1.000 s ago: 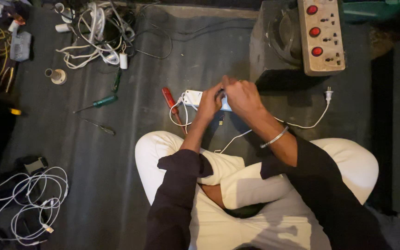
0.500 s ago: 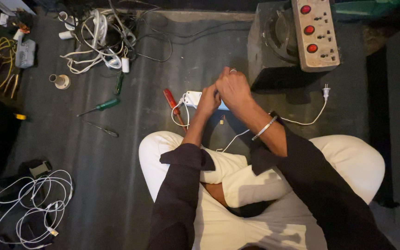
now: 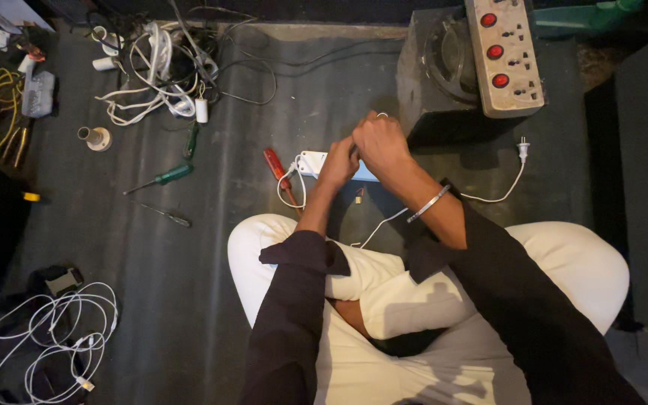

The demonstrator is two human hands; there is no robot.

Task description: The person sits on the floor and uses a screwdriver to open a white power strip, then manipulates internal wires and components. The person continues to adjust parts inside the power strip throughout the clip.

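Both my hands meet over a small white and pale blue box (image 3: 313, 162) on the dark floor mat in front of my crossed legs. My left hand (image 3: 339, 163) is closed on the box's middle. My right hand (image 3: 381, 144) curls over its right end, fingers bent down, a metal bangle on the wrist. A thin white cord (image 3: 500, 193) runs from the box to a two-pin plug (image 3: 523, 149). A red-handled screwdriver (image 3: 277, 169) lies just left of the box. A small brass part (image 3: 358, 199) sits below it.
A grey extension board with red switches (image 3: 505, 54) rests on a dark block at the back right. A green screwdriver (image 3: 160, 178), a slim dark tool (image 3: 166, 215), tangled white cables (image 3: 160, 67) and a coiled white cable (image 3: 54, 337) lie to the left.
My hands stay on the box, shifting only slightly. The camera view has drifted a little.
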